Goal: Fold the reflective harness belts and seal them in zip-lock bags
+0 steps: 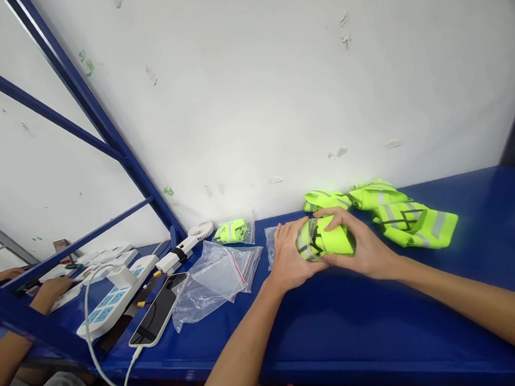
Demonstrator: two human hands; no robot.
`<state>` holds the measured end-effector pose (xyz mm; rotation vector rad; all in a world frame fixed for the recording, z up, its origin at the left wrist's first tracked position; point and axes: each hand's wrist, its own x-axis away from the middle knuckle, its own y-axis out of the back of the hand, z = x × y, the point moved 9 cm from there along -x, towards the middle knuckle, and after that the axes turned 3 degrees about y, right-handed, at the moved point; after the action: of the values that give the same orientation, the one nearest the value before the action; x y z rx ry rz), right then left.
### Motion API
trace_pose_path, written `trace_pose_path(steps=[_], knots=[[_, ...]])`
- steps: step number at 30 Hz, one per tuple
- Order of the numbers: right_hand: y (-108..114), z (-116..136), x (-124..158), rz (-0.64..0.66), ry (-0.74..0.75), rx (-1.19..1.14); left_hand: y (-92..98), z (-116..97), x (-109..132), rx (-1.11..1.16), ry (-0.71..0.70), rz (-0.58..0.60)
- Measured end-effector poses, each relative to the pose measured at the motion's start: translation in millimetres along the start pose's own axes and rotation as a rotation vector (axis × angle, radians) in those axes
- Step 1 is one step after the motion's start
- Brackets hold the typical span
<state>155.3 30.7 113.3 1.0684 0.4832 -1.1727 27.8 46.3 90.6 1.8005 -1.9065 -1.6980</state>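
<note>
Both hands are closed around a rolled fluorescent yellow reflective vest (336,241) with grey strips and dark edging, held just over the blue table. My left hand (290,253) wraps its left end, where something clear and shiny like plastic covers the roll. On the right end, my right hand (363,244) grips with thumb and fingers. Part of a clear plastic bag (270,243) shows behind my left hand. Farther right lie more folded yellow reflective vests (422,223), loosely piled by the wall.
Clear zip bags (219,274) lie to the left, near a bagged yellow vest (232,231). A phone (155,316) with a cable, a small fan (200,229) and a power strip (117,298) sit beside a blue frame post (144,185). Another person's hand (52,292) is beyond it.
</note>
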Motion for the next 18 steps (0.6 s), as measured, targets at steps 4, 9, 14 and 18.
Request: trace_pose_path(steps=[4, 9, 14, 18], knots=[[2, 3, 2, -0.048, 0.032, -0.014, 4.6, -4, 0, 0.038, -0.008, -0.019], [0, 2, 3, -0.051, 0.043, 0.009, 1.7, 0, 0, 0.084, 0.020, -0.014], [-1, -2, 4, -0.034, 0.017, 0.034, -7.1, 10, 1, 0.115, 0.060, 0.021], [-12, -8, 3, 0.054, 0.006, 0.084, -12.1, 9, 2, 0.009, 0.013, 0.062]])
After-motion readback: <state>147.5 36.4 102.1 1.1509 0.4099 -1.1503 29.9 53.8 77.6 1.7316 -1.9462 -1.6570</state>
